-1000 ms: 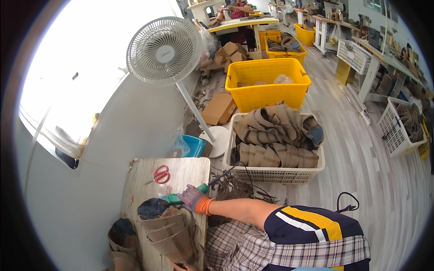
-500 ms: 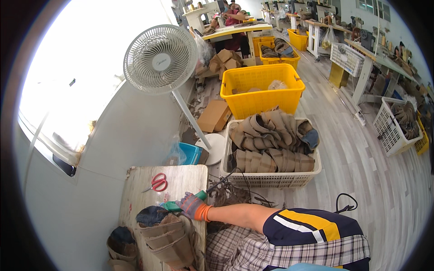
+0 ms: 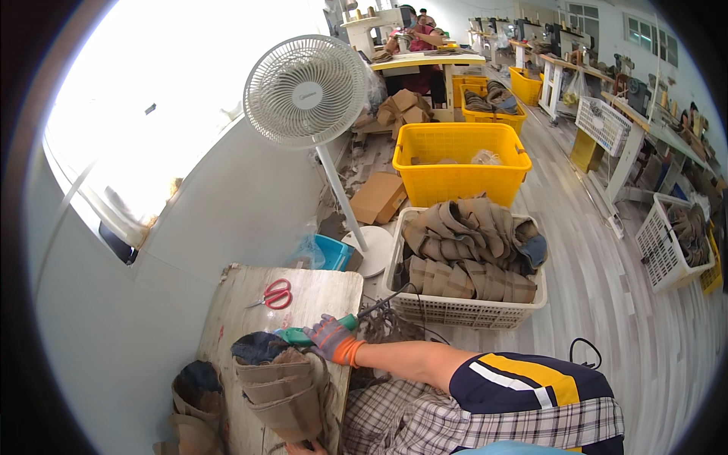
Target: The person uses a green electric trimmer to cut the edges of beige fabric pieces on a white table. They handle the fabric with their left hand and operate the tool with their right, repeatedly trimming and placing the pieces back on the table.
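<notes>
So it's a workshop with a pale grey wood-look floor (image 3: 584, 292), and a white pedestal fan (image 3: 307, 95) is parked beyond the worn, pale wooden tabletop (image 3: 326, 287) at near left. To its right, a white lattice plastic crate (image 3: 470, 314) is filled with curved brown fabric pieces (image 3: 436, 277); a bright yellow plastic tub (image 3: 461, 183) is placed farther back.

A nested stack of brown fabric cuffs with fuzzy dark blue lining (image 3: 280, 390) is set on the near part of the tabletop, blue end facing far. Just beside its far right side, a green handheld tool (image 3: 297, 337) is gripped from above by the right hand (image 3: 331, 338), in a grey-and-orange glove. The left hand (image 3: 307, 448) is mostly cut off at the near edge: fingers are seen by the stack's near end, but how firmly it's held can't be told.

Fwiw, the stack is probably best steadied from that near end, fingers well away from the tool's left tip. The thin dark cord (image 3: 383, 302) is better left trailing right, off the cloth. The red-handled scissors (image 3: 274, 293) are lying farther back, nicely out of the way.
</notes>
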The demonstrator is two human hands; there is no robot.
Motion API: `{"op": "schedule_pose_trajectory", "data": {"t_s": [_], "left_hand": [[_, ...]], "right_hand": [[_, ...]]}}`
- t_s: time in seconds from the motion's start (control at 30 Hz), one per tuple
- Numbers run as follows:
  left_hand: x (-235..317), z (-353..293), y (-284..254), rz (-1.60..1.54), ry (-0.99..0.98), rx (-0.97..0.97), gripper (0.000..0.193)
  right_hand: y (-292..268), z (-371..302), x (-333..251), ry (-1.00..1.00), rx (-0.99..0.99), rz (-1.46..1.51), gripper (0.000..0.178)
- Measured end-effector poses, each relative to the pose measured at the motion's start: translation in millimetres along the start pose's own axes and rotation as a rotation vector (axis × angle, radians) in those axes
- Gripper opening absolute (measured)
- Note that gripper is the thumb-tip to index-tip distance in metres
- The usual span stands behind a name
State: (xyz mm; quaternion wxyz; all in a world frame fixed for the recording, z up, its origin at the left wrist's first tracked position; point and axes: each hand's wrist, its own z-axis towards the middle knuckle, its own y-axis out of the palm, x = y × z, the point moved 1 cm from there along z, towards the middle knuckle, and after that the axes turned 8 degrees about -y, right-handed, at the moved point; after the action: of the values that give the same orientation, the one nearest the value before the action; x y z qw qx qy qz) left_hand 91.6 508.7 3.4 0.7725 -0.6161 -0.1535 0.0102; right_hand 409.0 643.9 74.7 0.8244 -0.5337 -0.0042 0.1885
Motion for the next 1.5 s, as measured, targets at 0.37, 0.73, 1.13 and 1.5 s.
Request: {"op": "schedule_pose_trajectory", "data": {"t_s": [0.37,0.73,1.13,1.5], "left_hand": [[19,2,-26,-0.464,0.226,0.021,0.056],[-97,37,91,0.537,0.954,-0.339,0.067],[-3,-5,33,-0.043,0.313,0.358,0.052],[59,-23,-28,-0.137,0.187,-0.083,0.069]], "right_hand": [[-1,3,3,-0.013,0.014,-0.033,0.051],[0,0,-1,-0.026,0.031,-0.037,0.052],[-2,1,0,-0.020,0.034,0.012,0.049],[4,-1,3,-0.030,0.035,-0.027,0.052]]}}
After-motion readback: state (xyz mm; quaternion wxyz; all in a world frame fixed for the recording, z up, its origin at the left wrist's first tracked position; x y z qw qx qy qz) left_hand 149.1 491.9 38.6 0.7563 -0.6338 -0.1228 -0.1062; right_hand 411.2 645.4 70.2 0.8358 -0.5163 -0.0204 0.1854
